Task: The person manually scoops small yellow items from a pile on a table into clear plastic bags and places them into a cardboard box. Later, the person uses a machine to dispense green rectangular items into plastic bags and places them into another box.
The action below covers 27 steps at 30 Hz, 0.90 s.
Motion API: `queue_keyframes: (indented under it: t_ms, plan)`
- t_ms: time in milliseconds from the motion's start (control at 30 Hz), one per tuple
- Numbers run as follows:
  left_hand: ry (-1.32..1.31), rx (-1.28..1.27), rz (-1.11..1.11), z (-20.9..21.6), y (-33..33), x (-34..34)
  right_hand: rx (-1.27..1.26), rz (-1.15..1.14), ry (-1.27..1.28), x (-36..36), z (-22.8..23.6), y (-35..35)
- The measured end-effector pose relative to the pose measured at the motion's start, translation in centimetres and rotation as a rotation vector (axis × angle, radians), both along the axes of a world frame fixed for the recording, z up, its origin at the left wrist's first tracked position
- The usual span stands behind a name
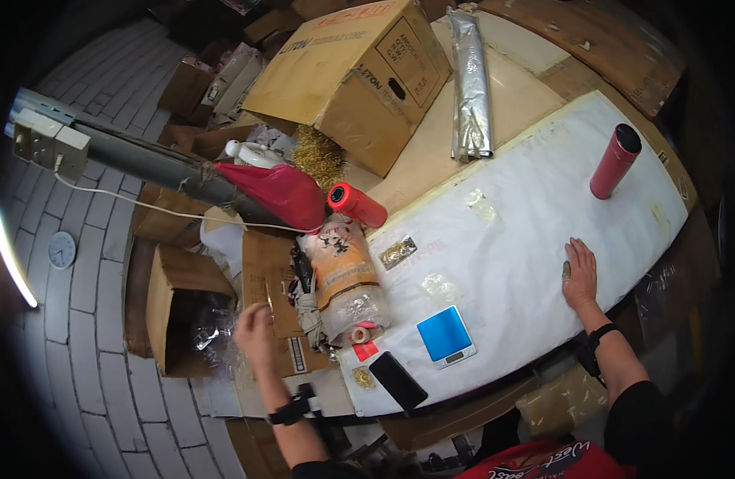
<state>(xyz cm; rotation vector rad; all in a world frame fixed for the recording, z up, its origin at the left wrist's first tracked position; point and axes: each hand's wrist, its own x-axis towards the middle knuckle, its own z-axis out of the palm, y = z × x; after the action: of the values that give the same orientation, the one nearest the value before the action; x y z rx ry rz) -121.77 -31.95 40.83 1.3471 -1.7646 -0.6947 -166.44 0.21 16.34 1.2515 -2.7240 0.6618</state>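
White table cover (535, 207) under flat right hand (580, 275) fingers spread, left hand (254, 335) fingers loosely apart above open carton (176, 319)

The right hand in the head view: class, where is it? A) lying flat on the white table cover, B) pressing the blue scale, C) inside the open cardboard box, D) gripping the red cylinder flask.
A: the right hand lies palm down on the white table cover, well apart from the red cylinder flask and the blue scale.
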Motion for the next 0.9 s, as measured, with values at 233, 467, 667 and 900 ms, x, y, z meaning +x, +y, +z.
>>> queue_keyframes:
  t_ms: [233,467,667,900]
  plan:
    - [-0.037,0.172,-0.298,-16.7,-3.4,-20.6,-0.007,0.017,-0.011,0.2,0.4,-0.4]
    - [-0.601,0.049,0.083,-22.3,-11.5,-31.4,0.004,0.032,-0.03,-0.2,0.7,-0.7]
    - [-0.816,0.062,-0.085,-23.1,-13.1,-34.0,0.034,0.038,-0.046,-0.5,0.8,-0.6]
    - [-0.959,0.031,-0.27,-22.7,-11.7,-33.6,0.021,0.045,-0.021,-0.6,0.6,-0.7]
